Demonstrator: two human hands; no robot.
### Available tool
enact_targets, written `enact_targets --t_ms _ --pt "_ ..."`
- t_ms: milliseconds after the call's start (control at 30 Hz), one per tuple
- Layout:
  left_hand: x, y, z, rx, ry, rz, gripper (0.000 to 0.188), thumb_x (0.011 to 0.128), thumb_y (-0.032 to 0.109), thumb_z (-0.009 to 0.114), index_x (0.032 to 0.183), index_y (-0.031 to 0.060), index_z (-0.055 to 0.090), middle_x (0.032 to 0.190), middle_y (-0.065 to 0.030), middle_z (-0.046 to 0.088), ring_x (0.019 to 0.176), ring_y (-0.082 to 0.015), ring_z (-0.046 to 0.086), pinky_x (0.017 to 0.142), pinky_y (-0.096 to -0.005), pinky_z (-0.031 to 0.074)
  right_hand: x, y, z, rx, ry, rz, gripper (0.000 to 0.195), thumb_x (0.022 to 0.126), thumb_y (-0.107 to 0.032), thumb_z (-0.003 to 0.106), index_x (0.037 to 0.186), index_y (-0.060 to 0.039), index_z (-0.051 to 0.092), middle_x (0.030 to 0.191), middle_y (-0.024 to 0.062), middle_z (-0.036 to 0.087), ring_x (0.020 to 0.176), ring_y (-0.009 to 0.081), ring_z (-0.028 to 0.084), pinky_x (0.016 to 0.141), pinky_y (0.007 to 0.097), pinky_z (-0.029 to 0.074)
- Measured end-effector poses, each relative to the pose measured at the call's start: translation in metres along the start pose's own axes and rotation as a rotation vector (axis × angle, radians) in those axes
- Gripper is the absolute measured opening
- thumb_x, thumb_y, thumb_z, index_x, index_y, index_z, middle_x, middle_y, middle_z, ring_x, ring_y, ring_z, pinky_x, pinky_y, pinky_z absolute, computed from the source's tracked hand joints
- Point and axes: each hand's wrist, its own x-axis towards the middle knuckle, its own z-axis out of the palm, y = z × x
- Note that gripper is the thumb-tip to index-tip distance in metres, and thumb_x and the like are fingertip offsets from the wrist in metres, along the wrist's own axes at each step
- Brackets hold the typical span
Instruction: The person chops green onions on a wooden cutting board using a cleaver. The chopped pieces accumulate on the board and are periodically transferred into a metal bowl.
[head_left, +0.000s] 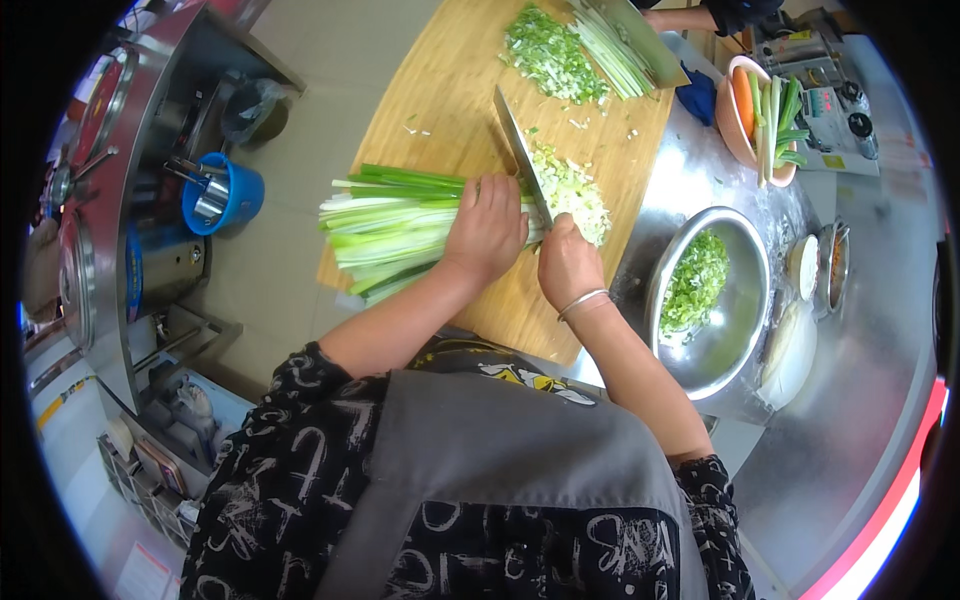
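Note:
My left hand (491, 225) presses down on a thick bundle of green onions (397, 232), which lies across a wooden cutting board (442, 105). A cleaver (519, 146) is gripped in my right hand (568, 259), its blade standing on edge just beside my left fingers, at the cut end of the bundle. Right of the blade spreads a pile of chopped pale onion pieces (574, 195). My right thumb and fingers wrap the handle, which is mostly hidden. A metal bangle (583, 302) circles my right wrist.
Across the board, another person's hand (679, 18) holds a second cleaver (645, 41) by cut onions (551, 56). To the right stand a steel bowl (731, 360) of chopped greens (694, 285) and a pink basket (731, 124) with vegetables. A blue bucket (244, 199) is at left.

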Motion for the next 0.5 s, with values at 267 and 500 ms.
enact_targets --t_ms 267,500 --pt "-0.001 -0.003 0.0 -0.045 -0.021 -0.024 0.042 0.088 0.025 0.055 0.115 -0.0064 0.052 0.103 -0.0183 0.052 0.103 -0.0326 0.049 0.098 -0.0426 0.038 -0.045 0.011 -0.047 0.065 0.023 -0.09 0.017 0.093 -0.01 0.055 0.096 0.0041 0.046 0.079 0.0305 0.064 0.071 0.0493 0.063 0.064 0.0561 0.051" --pt "-0.001 -0.001 0.001 -0.044 0.003 -0.007 0.047 0.088 0.025 0.056 0.117 -0.0104 0.052 0.108 -0.021 0.053 0.105 -0.0354 0.049 0.099 -0.0444 0.038 -0.049 -0.008 -0.052 -0.044 -0.189 0.055 0.012 0.087 -0.001 0.052 0.096 0.0046 0.046 0.087 0.0301 0.063 0.079 0.0471 0.066 0.071 0.0519 0.055"
